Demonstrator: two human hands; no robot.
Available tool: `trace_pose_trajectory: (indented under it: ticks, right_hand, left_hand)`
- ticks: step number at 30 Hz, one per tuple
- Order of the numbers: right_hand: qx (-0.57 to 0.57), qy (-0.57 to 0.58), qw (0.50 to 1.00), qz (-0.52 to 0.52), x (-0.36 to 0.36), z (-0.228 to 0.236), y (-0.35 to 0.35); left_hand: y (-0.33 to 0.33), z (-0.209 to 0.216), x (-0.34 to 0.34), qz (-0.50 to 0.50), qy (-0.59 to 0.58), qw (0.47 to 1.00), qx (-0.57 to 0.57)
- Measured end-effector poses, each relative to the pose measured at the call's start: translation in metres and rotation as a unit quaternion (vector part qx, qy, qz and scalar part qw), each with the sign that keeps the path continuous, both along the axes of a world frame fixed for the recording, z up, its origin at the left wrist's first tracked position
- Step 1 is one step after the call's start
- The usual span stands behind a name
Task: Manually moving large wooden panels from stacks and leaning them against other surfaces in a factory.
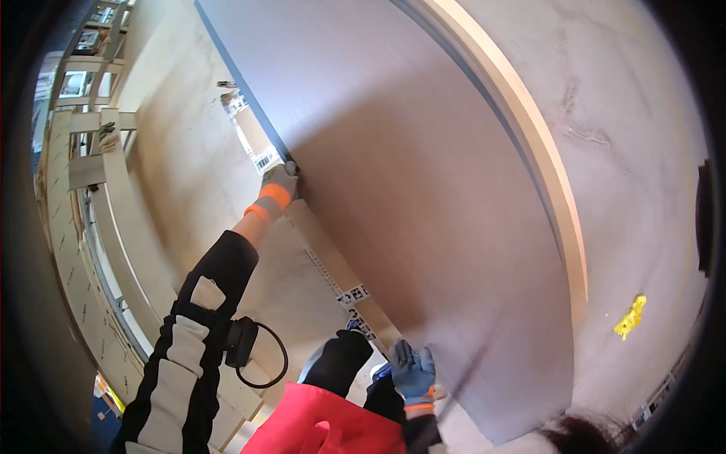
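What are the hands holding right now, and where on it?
Both gloved hands grip a large brown panel by its near edge: left hand farther up the edge, right hand at the lower end.

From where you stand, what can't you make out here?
Head view:
- Left hand fingertips: tucked behind the large brown panel edge.
- Floor under the panel: covered by it.
- Labelled strip markings: too small.
- Yellow scrap on the floor: too small to identify.
- Right hand grip: partly blurred.

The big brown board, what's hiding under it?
Under the large flat brown board, a pale cardboard strip pokes out along its left edge, above the grey concrete floor. Both gloved hands, left and right, grip its edges. Anything beneath its middle is covered.
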State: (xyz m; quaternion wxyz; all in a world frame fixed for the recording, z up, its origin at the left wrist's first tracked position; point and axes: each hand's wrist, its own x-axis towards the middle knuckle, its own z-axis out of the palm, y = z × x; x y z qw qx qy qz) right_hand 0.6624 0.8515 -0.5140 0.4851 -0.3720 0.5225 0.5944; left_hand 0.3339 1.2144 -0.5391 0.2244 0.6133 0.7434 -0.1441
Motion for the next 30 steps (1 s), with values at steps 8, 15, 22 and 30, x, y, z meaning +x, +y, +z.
trace_pose_trajectory:
  ticks: [8,15,22,30]
  right_hand:
    - [0.04,-0.059,0.987,-0.141,-0.023,-0.033,0.023]
    - [0.08,-0.109,0.99,-0.05,-0.031,-0.029,0.017]
    - [0.292,-0.084,0.819,0.486,-0.002,0.079,0.041]
    - [0.337,-0.259,0.517,0.743,0.085,0.189,0.053]
  left_hand:
    - [-0.059,0.011,-0.057,0.135,-0.021,0.989,-0.053]
    - [-0.315,0.052,-0.133,0.409,-0.284,0.867,0.01]
    - [-0.432,0.138,-0.02,0.183,-0.293,0.922,-0.176]
    - [-0.54,0.28,-0.014,0.636,-0.527,0.542,-0.155]
